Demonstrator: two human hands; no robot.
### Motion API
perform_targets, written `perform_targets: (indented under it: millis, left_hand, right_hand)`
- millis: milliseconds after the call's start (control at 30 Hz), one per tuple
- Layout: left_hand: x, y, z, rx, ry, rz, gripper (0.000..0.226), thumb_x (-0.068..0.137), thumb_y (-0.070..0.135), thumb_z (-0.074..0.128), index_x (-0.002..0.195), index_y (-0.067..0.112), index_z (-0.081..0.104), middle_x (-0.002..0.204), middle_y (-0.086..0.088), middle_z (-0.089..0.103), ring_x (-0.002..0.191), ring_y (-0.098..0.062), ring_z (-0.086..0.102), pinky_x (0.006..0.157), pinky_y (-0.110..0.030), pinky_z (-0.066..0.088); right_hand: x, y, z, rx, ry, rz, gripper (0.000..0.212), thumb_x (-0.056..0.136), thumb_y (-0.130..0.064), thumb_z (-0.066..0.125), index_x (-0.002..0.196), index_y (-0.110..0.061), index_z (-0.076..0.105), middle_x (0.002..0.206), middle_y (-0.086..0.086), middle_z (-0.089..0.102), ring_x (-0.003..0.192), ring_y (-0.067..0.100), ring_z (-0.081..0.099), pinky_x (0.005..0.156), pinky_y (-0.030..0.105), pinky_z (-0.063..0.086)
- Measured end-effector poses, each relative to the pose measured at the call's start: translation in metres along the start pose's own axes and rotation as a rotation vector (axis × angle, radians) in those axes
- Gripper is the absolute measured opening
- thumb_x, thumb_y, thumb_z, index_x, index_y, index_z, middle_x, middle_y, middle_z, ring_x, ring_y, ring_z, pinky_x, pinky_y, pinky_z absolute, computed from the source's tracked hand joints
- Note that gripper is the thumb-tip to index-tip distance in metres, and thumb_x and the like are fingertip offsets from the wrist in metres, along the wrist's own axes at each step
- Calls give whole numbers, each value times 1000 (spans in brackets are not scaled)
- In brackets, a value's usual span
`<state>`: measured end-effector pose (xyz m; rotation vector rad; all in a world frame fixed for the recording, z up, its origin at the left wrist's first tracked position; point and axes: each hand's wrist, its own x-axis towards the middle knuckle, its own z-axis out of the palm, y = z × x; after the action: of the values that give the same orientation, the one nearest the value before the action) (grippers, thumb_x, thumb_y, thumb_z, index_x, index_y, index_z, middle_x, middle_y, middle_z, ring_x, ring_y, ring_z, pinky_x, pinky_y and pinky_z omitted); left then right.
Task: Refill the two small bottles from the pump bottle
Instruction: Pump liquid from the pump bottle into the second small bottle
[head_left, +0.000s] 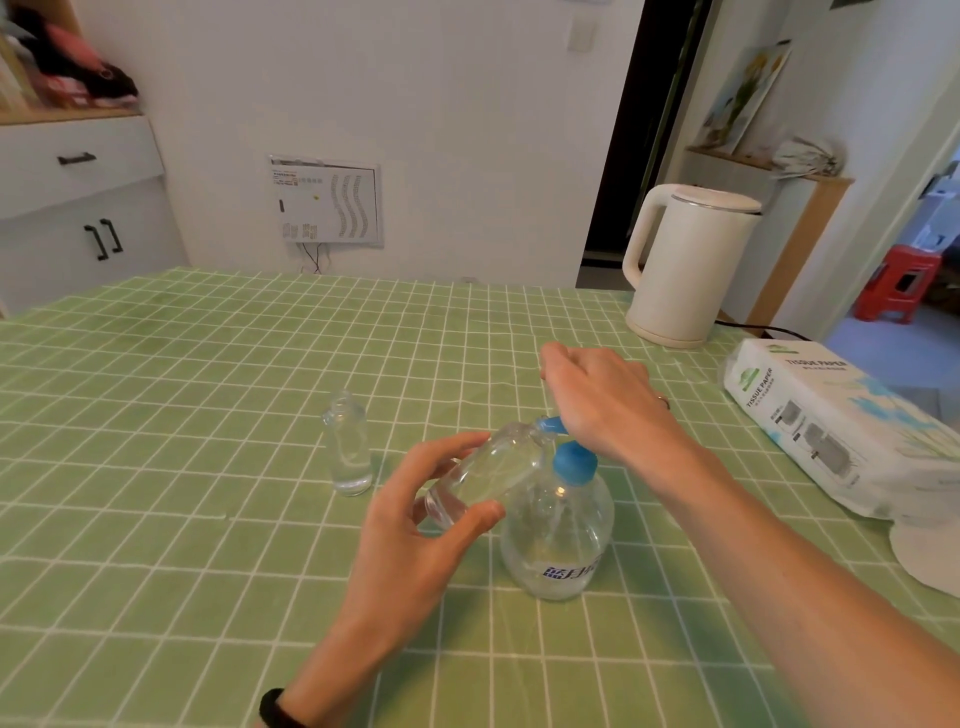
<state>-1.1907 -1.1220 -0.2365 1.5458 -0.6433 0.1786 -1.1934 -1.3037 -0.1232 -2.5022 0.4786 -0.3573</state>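
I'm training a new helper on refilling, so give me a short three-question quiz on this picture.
1. True or false: the left hand holds a small bottle tilted, mouth at the pump bottle's spout.
2. Which hand is on top of the pump bottle? A) left hand B) right hand C) neither
3. Fill in: the second small bottle stands ___ on the table.
Key: 1 true; 2 B; 3 upright.

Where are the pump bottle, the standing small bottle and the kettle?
pump bottle (561, 530): head view, on its clear body.
standing small bottle (347, 447): head view, on its glass side.
kettle (691, 270): head view, on its white wall.
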Motion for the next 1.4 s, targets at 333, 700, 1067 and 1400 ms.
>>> perform_targets:
  millis: [333,700,1067,1400]
  left_hand:
    - [0,-4,1,-74,-19,-29,48,81,35,80,124,51,68,118,12,75,107,-20,71,86,-27,62]
    - [0,-1,3,-114,-16,-25,46,82,32,81,125,44,69,127,8,74,116,-26,70,92,-32,62]
    - [0,-2,2,-128,-8,-70,50,80,15,83,120,43,72,120,7,77,110,-21,73,89,-32,63]
    - [0,-3,3,-160,-29,-103,50,82,10,80,121,39,72,117,6,78,111,-19,74,91,-35,63]
  right_hand:
    - [-22,20,3,711,-6,115,66,106,-57,33,86,-26,87,97,-13,84,98,4,75,85,31,43]
    - [-58,24,53,686,193,63,76,85,-71,25,61,-4,50,52,15,47,48,13,39,57,35,36]
    - [-55,23,58,667,286,47,56,88,-53,27,49,-27,58,38,-11,45,38,9,39,57,34,33]
    - [-57,21,59,672,279,80,82,85,-74,21,60,-7,60,47,9,52,41,9,38,56,38,38]
